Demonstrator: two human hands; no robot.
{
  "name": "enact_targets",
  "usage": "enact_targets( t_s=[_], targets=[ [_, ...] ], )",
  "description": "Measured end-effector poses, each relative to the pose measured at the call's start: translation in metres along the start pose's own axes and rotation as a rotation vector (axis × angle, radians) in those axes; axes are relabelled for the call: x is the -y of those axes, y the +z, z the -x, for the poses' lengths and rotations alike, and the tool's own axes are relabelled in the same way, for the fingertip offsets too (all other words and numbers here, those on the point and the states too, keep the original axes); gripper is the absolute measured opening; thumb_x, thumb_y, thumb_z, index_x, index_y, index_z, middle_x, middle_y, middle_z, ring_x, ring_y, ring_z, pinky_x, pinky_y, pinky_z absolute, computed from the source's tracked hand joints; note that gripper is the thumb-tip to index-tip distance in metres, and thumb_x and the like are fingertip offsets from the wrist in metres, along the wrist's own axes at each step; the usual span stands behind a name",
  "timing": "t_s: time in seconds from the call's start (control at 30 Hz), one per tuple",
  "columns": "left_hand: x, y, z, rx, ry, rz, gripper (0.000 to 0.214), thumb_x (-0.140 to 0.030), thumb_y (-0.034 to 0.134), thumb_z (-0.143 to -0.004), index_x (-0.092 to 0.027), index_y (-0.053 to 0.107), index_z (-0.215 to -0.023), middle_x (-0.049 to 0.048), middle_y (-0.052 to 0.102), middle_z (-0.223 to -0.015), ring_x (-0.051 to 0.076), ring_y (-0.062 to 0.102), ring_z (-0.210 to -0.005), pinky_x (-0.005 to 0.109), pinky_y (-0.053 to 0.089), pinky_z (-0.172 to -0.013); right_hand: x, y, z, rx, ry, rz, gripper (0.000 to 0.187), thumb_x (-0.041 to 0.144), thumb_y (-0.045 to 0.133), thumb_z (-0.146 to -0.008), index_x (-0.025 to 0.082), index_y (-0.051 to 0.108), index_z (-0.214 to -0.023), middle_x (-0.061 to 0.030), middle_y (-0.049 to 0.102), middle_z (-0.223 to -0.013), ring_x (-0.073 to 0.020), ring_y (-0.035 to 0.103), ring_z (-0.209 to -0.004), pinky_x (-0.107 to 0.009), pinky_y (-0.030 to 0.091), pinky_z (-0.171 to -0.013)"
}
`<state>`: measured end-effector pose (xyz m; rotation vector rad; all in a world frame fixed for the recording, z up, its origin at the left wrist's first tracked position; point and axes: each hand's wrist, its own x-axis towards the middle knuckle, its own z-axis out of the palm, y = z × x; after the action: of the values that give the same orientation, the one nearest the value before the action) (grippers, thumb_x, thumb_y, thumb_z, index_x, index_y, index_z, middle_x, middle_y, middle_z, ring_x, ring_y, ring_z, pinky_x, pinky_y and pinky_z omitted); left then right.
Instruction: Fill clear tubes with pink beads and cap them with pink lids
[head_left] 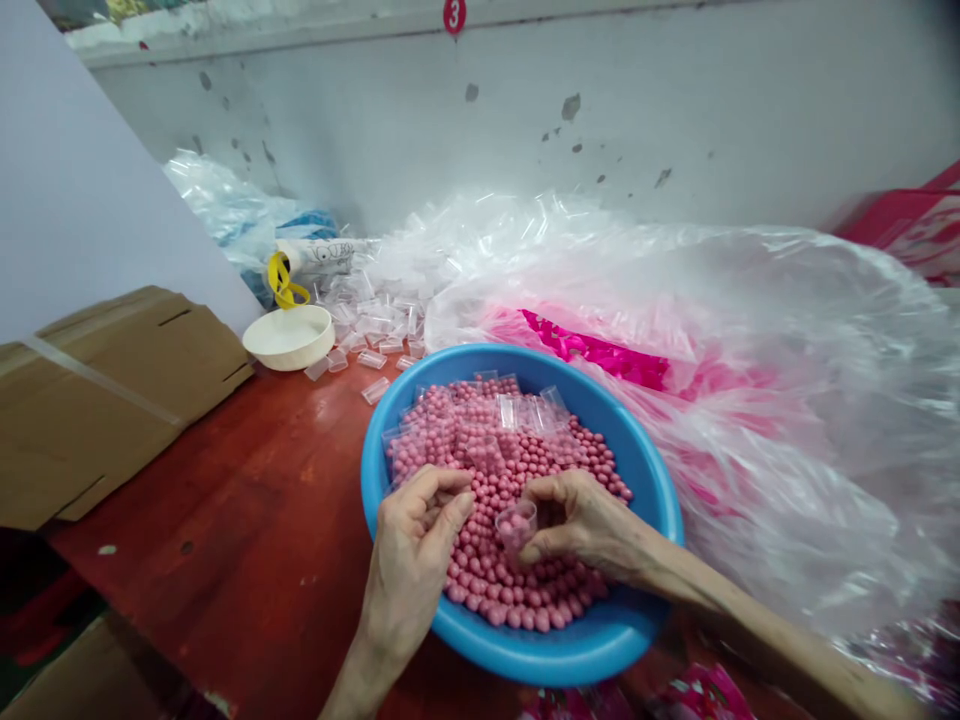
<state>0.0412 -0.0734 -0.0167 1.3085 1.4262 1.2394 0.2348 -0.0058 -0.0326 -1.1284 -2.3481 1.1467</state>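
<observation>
A blue basin [559,668] holds a heap of round pink beads [517,600]. Over the beads, my right hand [577,520] grips a small clear plastic tube [516,525] by its side, its open mouth up and pink beads inside. My left hand [420,545] hovers above the left part of the heap, thumb and forefinger drawn together; whatever may be between them is hidden. Several clear tubes [506,412] lie on the beads toward the far side of the basin.
Loose clear tubes [375,325] are piled on the red table [262,520] behind the basin. A white round lid or shallow dish [291,340] and yellow tape [283,280] are at the back left. Flattened cardboard [112,390] lies left; plastic bags [787,400] with pink contents fill the right.
</observation>
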Motion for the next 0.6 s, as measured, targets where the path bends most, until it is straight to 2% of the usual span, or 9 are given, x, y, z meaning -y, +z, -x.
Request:
enact_targets(
  t_s=[0.13, 0.27, 0.37, 0.5, 0.6],
  targets=[
    [0.0, 0.0, 0.0, 0.007, -0.004, 0.003, 0.014, -0.027, 0.056, -0.085, -0.017, 0.064, -0.091, 0.0028, 0.065, -0.084, 0.017, 0.064, -0.078, 0.027, 0.049, -0.071, 0.002, 0.003, 0.0, -0.076, -0.024, 0.005, 0.021, 0.034, 0.066, -0.075, 0.014, 0.064, -0.068, 0.0021, 0.061, -0.056, -0.0113, 0.055, -0.052, -0.021, 0.04, -0.048],
    [0.0, 0.0, 0.001, 0.001, 0.003, -0.001, 0.013, -0.026, 0.057, -0.085, -0.017, 0.065, -0.09, 0.0025, 0.065, -0.083, 0.016, 0.063, -0.077, 0.027, 0.049, -0.071, 0.003, -0.002, -0.003, -0.093, -0.057, 0.208, 0.016, 0.026, 0.061, -0.08, 0.016, 0.06, -0.068, 0.0022, 0.059, -0.058, -0.0119, 0.055, -0.055, -0.022, 0.041, -0.051],
    [0.0, 0.0, 0.001, -0.002, -0.001, 0.006, 0.012, -0.026, 0.056, -0.085, -0.017, 0.065, -0.09, 0.0023, 0.065, -0.083, 0.016, 0.064, -0.077, 0.026, 0.049, -0.071, 0.005, -0.006, -0.003, -0.101, -0.049, 0.342, 0.022, 0.017, 0.05, -0.084, 0.017, 0.054, -0.063, -0.0011, 0.058, -0.063, -0.0138, 0.054, -0.059, -0.025, 0.041, -0.055],
    [0.0, 0.001, 0.001, 0.009, -0.006, 0.01, 0.013, -0.026, 0.056, -0.085, -0.018, 0.065, -0.091, 0.0024, 0.066, -0.085, 0.017, 0.064, -0.079, 0.027, 0.049, -0.073, 0.014, 0.009, 0.004, 0.009, -0.089, 0.466, 0.022, 0.0, 0.044, -0.077, 0.017, 0.054, -0.067, -0.0065, 0.061, -0.073, -0.0187, 0.056, -0.068, -0.03, 0.044, -0.064],
    [-0.001, 0.001, 0.001, 0.0, -0.008, 0.002, 0.012, -0.025, 0.057, -0.085, -0.017, 0.065, -0.09, 0.0022, 0.066, -0.084, 0.016, 0.064, -0.078, 0.026, 0.049, -0.072, 0.017, 0.023, 0.013, 0.12, -0.214, 0.477, 0.023, 0.0, 0.043, -0.077, 0.014, 0.06, -0.083, -0.0124, 0.065, -0.093, -0.0225, 0.058, -0.087, -0.033, 0.046, -0.075]
  ],
)
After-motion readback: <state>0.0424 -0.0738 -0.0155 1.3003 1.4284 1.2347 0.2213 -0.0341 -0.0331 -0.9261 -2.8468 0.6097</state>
